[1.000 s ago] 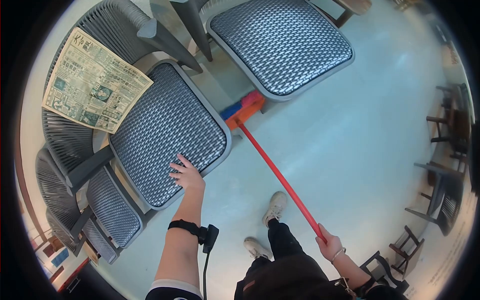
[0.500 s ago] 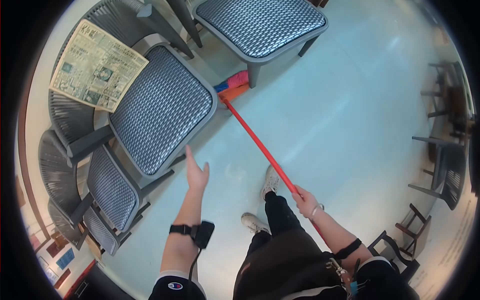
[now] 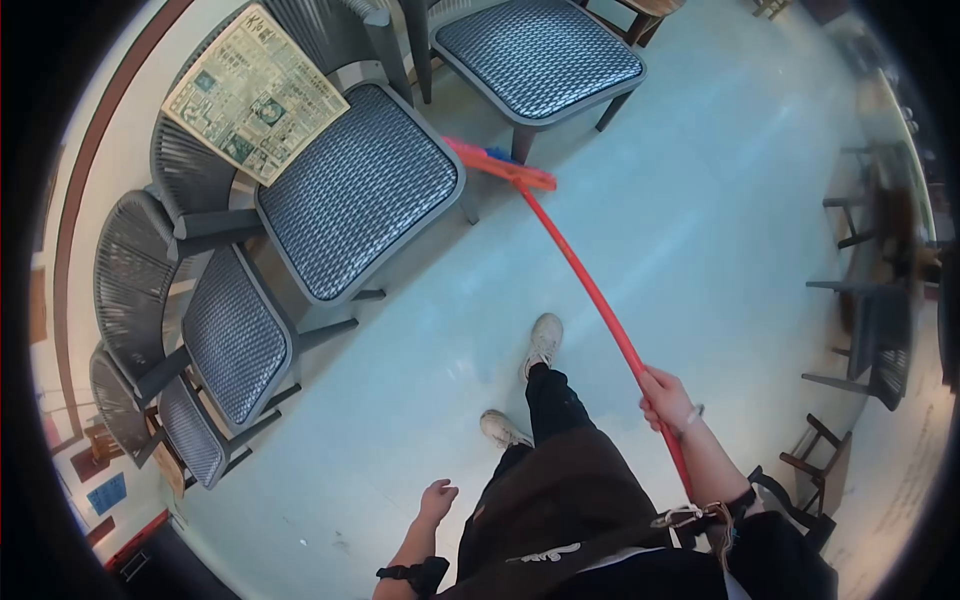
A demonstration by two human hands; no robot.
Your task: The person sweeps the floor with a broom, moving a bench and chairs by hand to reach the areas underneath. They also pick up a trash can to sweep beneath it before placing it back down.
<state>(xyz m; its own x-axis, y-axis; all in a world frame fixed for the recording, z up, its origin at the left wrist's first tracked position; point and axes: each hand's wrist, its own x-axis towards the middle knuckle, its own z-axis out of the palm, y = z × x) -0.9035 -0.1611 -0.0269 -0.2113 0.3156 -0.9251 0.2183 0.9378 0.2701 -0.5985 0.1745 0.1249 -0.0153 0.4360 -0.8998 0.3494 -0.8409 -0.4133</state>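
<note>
My right hand (image 3: 668,400) is wrapped round the red pole of a broom (image 3: 592,285). The broom's orange head, with pink and blue bristles (image 3: 500,168), is on the floor between two grey woven chairs, by a leg of the farther one. My left hand (image 3: 438,500) hangs low near my left side, holding nothing, with its fingers slightly bent and apart. A printed paper (image 3: 257,97) leans on the backrest and seat of the nearer chair (image 3: 360,195).
The farther woven chair (image 3: 540,55) stands at the top. More grey chairs (image 3: 237,335) line the left side by the wall. Dark chairs (image 3: 875,340) and a brown wooden one (image 3: 817,460) stand at the right. My shoes (image 3: 543,345) are on the pale floor (image 3: 700,230).
My left hand has dropped from near the chair seat to my side. The broom head has moved right, out from beside the nearer chair, and my right hand has shifted right with the pole.
</note>
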